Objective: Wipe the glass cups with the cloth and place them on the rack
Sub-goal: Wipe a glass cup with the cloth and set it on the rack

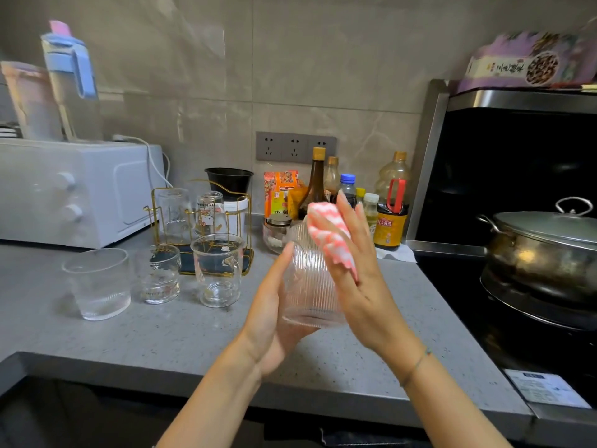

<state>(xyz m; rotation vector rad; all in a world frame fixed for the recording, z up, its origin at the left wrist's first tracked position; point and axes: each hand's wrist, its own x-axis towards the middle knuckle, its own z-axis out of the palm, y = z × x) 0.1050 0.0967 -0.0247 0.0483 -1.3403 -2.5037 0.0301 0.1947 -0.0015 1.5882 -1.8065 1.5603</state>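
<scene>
The cloth [328,236] masks the upper right side of the ribbed glass cup [307,287] and where the right grip [361,276] meets it. The left grip [269,315] covers the cup's lower left wall. The blue-lidded jug [69,82] and purple box [529,63] are smeared by blur; the right edge cuts the pot [536,253].

We are in a home kitchen: a grey worktop [161,334] runs along a tiled wall [290,59] with a row of sockets [295,147], and a white oven [74,192] with two knobs sits on it. To the right we see a black hob [452,286] carrying a lidded steel pot [542,250], while bottles of sauce and oil [389,227] and a gold rack [185,265] of glasses [210,211] stand at the back.
</scene>
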